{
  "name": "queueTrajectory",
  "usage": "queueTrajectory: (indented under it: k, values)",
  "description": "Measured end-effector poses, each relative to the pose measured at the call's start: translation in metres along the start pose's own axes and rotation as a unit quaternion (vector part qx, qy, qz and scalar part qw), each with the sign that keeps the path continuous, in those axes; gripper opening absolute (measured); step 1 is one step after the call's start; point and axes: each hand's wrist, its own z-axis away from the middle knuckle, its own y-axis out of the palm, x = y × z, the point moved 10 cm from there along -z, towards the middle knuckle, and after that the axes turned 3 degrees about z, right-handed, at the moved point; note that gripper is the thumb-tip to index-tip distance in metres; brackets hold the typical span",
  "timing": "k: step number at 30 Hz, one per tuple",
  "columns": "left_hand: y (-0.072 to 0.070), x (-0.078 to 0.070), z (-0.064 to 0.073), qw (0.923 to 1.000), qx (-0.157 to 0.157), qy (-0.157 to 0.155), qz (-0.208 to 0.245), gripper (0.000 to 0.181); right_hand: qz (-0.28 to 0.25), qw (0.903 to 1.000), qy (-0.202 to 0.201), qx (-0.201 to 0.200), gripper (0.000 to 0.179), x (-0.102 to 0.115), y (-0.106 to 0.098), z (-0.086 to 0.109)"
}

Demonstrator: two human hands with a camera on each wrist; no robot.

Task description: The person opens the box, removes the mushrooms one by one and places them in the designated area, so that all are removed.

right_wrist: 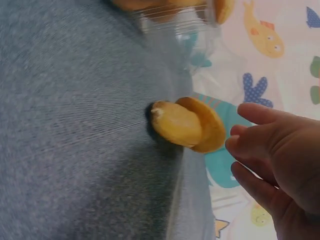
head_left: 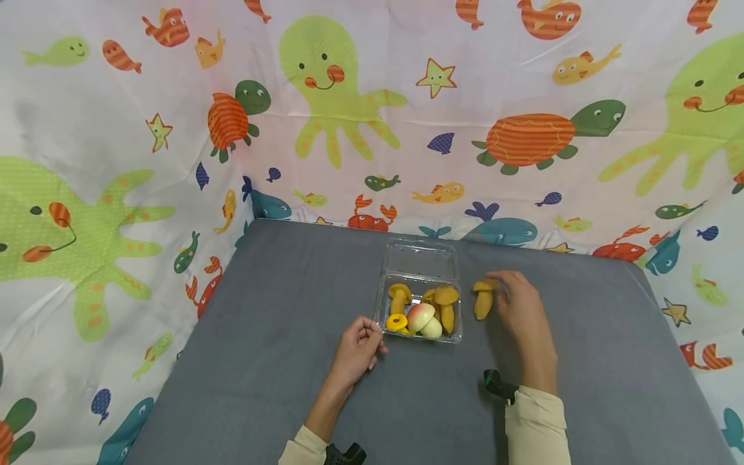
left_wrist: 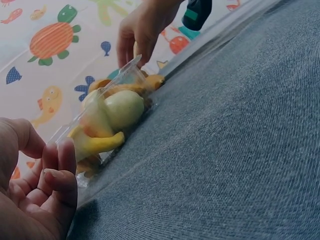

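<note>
A clear plastic clamshell box lies with its lid folded back. Inside are several toy mushrooms, among them a brown-yellow one, a bright yellow one and a pale one with a reddish cap. My left hand pinches the box's near left corner between thumb and fingers. Right of the box, another brown-yellow toy mushroom lies on the table. Beside its cap is my right hand; in the right wrist view, its loosely bent fingers hold nothing and appear just apart from the cap.
Grey cloth covers the table. Behind and to both sides hangs a white curtain printed with sea animals, meeting the table's far edge. A dark wrist device sits by the right sleeve.
</note>
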Motion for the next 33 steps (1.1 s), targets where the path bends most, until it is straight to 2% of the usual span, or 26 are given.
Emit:
queueTrajectory:
  k: [7, 14, 19, 25, 33]
  values:
    - [-0.001, 0.003, 0.001, 1.0, -0.007, -0.002, 0.004, 0.006, -0.027, 0.9994, 0.001, -0.02, 0.033, 0.006, -0.01, 0.007]
    - [-0.001, 0.004, 0.003, 1.0, -0.005, -0.003, 0.001, 0.007, -0.05, 0.998, 0.025, -0.028, 0.027, 0.003, -0.014, 0.021]
    - [0.0, 0.002, 0.003, 0.9999, -0.003, 0.0, -0.01, 0.009, -0.058, 0.9969, 0.032, -0.043, 0.026, 0.009, -0.02, 0.027]
    - [-0.001, 0.0, 0.001, 1.0, -0.007, -0.004, -0.004, 0.009, -0.069, 0.9951, -0.014, -0.069, 0.028, 0.032, -0.028, 0.027]
    - [0.001, 0.0, 0.001, 1.0, -0.002, 0.002, -0.004, 0.008, -0.064, 0.9928, -0.086, -0.053, 0.037, 0.06, -0.017, 0.03]
